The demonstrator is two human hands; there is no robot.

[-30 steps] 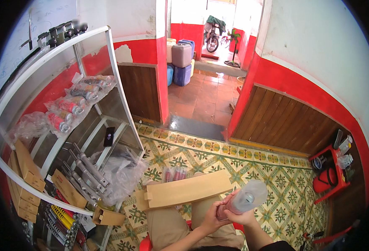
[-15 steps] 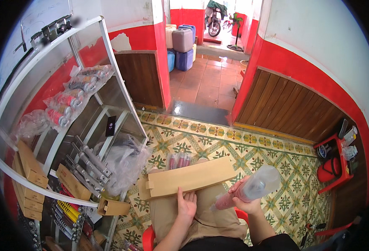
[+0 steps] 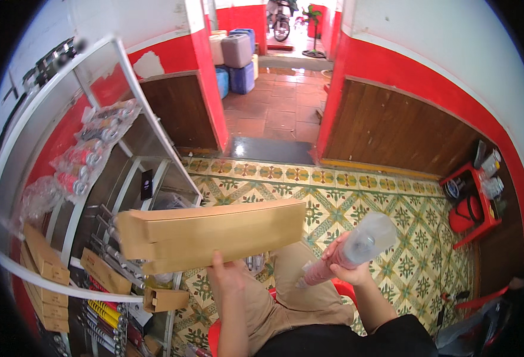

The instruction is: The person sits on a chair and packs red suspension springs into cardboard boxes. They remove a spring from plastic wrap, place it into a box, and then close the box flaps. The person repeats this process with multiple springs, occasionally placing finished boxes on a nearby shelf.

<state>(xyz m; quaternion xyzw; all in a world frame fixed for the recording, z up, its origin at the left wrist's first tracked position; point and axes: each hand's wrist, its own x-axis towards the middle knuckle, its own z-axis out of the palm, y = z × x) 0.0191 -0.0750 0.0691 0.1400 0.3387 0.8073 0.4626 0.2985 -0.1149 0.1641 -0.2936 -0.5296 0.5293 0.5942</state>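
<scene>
My left hand (image 3: 227,277) grips a long brown cardboard box (image 3: 226,235) from below, thumb on its near side and the other fingers partly hidden. The box is raised above my lap, with a flap standing out at its left end. In my right hand (image 3: 350,271) is a shock absorber (image 3: 369,240) wrapped in clear plastic, reddish below and greyish above. My fingers wrap round its middle, and it tilts up to the right, apart from the box. Partly hidden beneath the box, more plastic-wrapped parts (image 3: 255,262) lie near my legs.
On the left, a metal shelf rack (image 3: 149,122) holds wrapped shock absorbers (image 3: 77,156), metal tubes and cardboard boxes (image 3: 46,262). A small open box (image 3: 165,300) sticks out from its lower shelf. At the right stands a red stool (image 3: 481,223) with items on it. Plastic jugs (image 3: 236,52) stand beyond the doorway.
The box has risen off my lap and moved left, now gripped by my left hand, which lay flat against it before. My right hand still holds the shock absorber, almost unmoved. The view has shifted.
</scene>
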